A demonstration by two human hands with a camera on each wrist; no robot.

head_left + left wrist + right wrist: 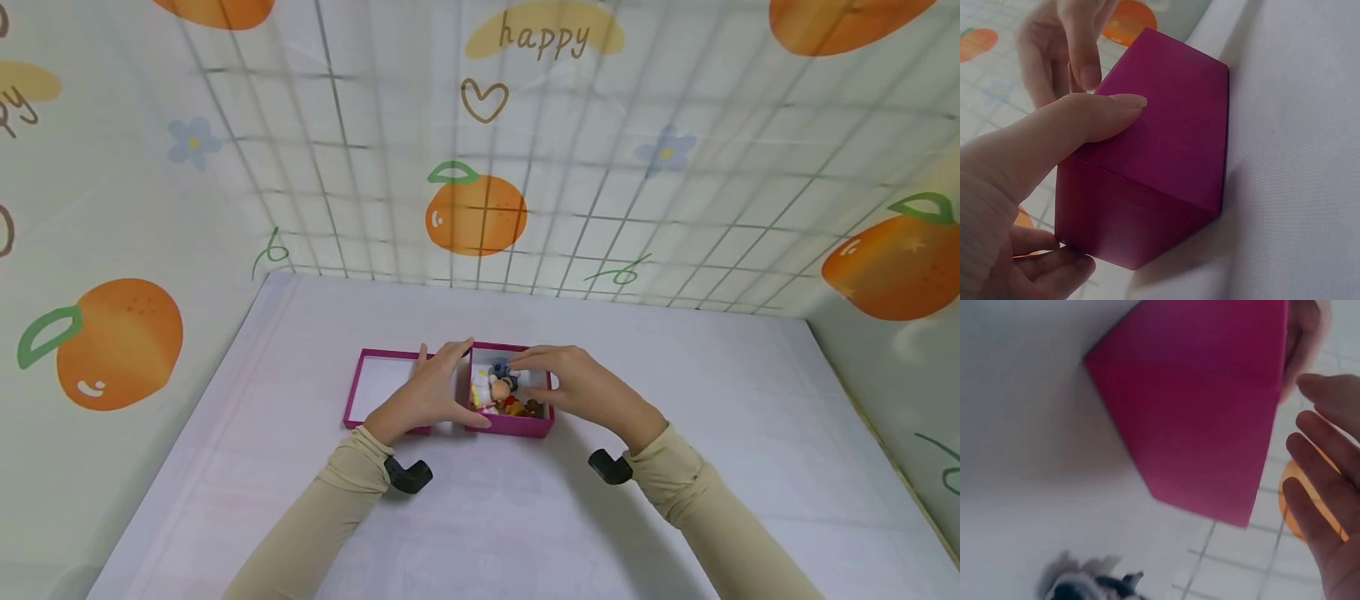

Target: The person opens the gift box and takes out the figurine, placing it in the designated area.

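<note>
My left hand (432,390) grips the left side of a magenta box (517,427). In the left wrist view its thumb (1107,115) presses on the front wall, with other fingers at the far corner. Small toy figures, among them a blue one (500,367) and a yellow-and-red one (513,405), lie inside the box. Over the box's right edge is my right hand (572,385), fingers reaching above the opening. The right wrist view has its fingers (1319,512) extended and spread apart beside the box rim, nothing between them.
A magenta-edged lid (351,396) with a white inside lies left of the box, partly behind the left hand. In the right wrist view a blurred dark blue and grey object (1094,586) lies on the white tabletop (480,517). A patterned curtain (390,208) hangs behind the table.
</note>
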